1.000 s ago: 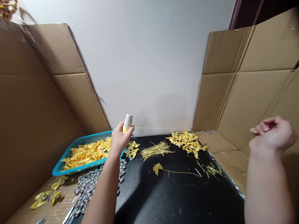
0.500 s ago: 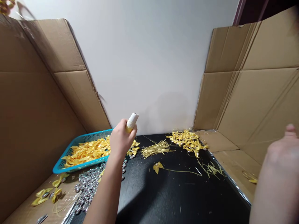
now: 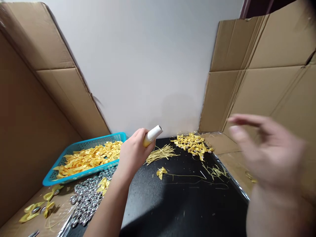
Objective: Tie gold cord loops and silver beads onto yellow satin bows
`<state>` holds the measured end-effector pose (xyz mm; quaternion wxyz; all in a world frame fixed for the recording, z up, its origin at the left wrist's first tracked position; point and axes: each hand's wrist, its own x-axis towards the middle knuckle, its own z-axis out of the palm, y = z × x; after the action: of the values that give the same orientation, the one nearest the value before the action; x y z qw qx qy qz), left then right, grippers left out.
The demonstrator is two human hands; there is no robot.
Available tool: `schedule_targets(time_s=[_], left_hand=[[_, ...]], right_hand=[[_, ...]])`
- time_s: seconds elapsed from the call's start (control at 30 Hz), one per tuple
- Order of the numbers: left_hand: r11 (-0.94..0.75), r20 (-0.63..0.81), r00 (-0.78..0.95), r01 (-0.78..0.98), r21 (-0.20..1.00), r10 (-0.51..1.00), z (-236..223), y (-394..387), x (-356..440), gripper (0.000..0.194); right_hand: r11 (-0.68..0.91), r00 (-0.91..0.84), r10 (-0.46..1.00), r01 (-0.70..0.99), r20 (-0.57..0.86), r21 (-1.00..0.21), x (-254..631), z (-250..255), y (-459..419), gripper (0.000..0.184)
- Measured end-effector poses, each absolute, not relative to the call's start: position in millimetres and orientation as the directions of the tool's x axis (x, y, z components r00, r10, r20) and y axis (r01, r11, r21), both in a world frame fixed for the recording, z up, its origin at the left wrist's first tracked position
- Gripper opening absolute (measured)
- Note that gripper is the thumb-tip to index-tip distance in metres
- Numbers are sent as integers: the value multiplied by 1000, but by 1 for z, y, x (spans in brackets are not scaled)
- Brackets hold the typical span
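My left hand point(image 3: 133, 154) is closed around a spool of yellow thread point(image 3: 152, 135), whose pale cardboard end tilts up and to the right above the black table top point(image 3: 177, 204). My right hand point(image 3: 266, 154) hovers in the air at the right, smeared by motion, its fingers spread and pointing left. I see nothing in it. A bundle of gold wire pieces point(image 3: 160, 153) lies just right of the left hand, and a single yellow bow point(image 3: 161, 172) with a long wire tail lies in front of it.
A teal basket point(image 3: 56, 176) of yellow ribbon bows stands at the left. Silver beads point(image 3: 86, 197) are heaped in front of it, with loose bows point(image 3: 37, 209) on cardboard. A pile of finished bows point(image 3: 192, 144) lies at the back. Cardboard walls point(image 3: 259, 85) flank both sides.
The spool has tipped from upright toward the right in my left hand. My right hand has swung from the far right edge inward to the left, with its fingers now spread.
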<state>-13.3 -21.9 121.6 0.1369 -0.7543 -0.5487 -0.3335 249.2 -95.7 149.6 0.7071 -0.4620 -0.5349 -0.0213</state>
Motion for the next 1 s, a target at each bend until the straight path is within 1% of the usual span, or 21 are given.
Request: schedule_targets(time_s=[0.03,0.07,0.1,0.17,0.23,0.37,0.43,0.5,0.57,0.63,0.7,0.73,0.8,0.87,0.93,1.0], left_hand=[[-362,647,191,922,140,738,121,-23,-11,16],[-364,642,205,923,123,739,120,-24,-8,16],[-366,634,219,925,108,741,119,-26,-6,15],[-367,610,246,927,80,753,118,-29,-1,10],[-370,581,267,927,63,769,117,-31,1,8],[-374,570,286,927,41,770,113,-29,6,15],[-373,570,288,927,35,769,112,-27,8,16],[-371,556,285,928,45,781,111,-26,9,15],[-357,528,275,932,59,804,111,-24,9,11],[-345,494,275,937,55,825,112,-21,5,6],[-357,452,305,934,32,838,112,-18,1,8],[-373,424,329,928,23,844,112,-16,-2,10],[-414,359,377,910,31,854,112,-12,-6,13],[-463,298,423,883,79,856,112,-9,-10,16],[-517,260,471,842,151,843,113,-7,-13,19],[-569,246,517,788,237,820,114,-5,-14,21]], right_hand=[[576,283,509,590,813,-566,232,146,-91,7],[614,137,564,589,814,-525,214,140,-86,3],[627,38,616,581,787,-518,196,134,-80,3],[605,-60,687,600,724,-523,167,120,-69,8],[564,-59,726,621,685,-545,151,109,-60,9],[497,-32,775,648,631,-577,144,96,-52,8],[485,-36,787,653,616,-582,144,92,-49,10],[490,-46,803,620,595,-613,144,91,-46,11],[495,-91,847,492,524,-716,146,93,-42,12],[436,-211,896,257,390,-862,154,98,-38,13],[282,-375,890,8,258,-960,168,107,-36,14],[193,-445,870,-92,213,-977,177,111,-35,14],[47,-535,825,-256,182,-966,196,119,-35,14],[-33,-543,812,-406,212,-913,215,126,-34,15],[-35,-461,847,-545,264,-837,232,131,-31,16],[17,-323,899,-647,295,-762,248,133,-26,14]])
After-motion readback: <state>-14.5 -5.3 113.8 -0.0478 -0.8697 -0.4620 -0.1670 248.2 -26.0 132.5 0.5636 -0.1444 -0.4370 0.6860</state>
